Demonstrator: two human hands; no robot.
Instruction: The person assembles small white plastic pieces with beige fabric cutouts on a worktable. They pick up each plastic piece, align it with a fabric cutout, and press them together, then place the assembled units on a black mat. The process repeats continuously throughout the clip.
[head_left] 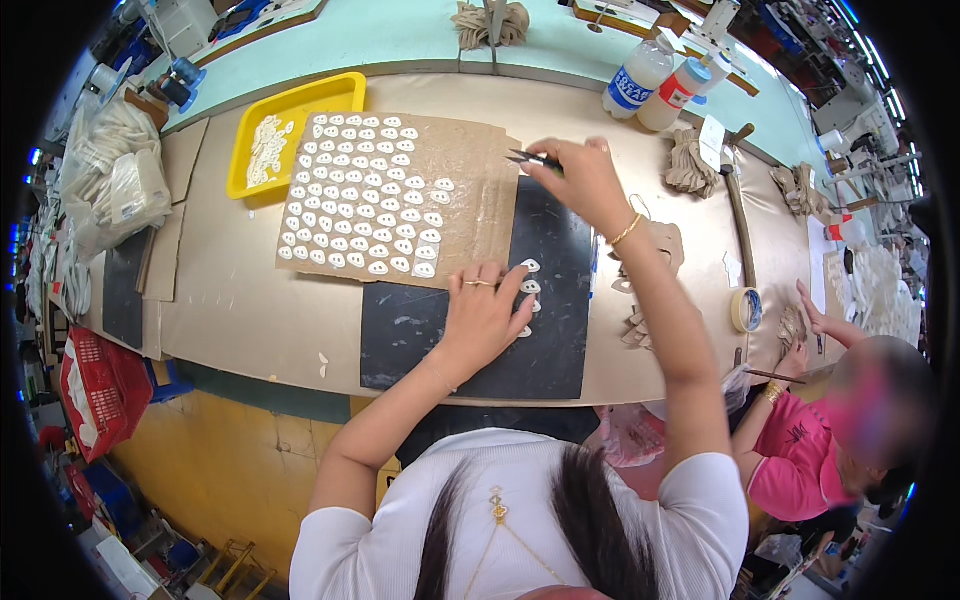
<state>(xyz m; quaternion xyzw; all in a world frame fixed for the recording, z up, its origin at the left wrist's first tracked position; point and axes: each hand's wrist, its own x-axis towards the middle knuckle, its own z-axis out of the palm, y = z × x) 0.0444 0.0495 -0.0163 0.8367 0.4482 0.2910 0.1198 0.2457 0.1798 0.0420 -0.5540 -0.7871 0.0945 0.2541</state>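
We find the left hand (487, 312) palm down over the near edge of a brown cardboard sheet (460, 165) and the black mat (400, 330) beneath it. Its fingers are spread and slightly bent, closed round nothing that we can see; the index finger and thumb lie beside a short column of white two-holed pieces (530, 287) on the mat. We cannot tell whether they touch these.

The right hand (585, 185) is raised above the far right corner of the cardboard, its fingers closed on a small dark pointed tool (537, 160), tips directed left and slightly parted.

We note many similar white pieces (365, 198) in rows across the left and middle of the cardboard, its right part bare. At the far left, a yellow tray (336, 95) holds a loose heap of such pieces. On the worktop (230, 270) to the right we record brown fabric pieces (665, 245) and a tape roll (746, 310); two bottles (640, 77) stand farther off. A co-worker in pink (800, 455) is at the right.
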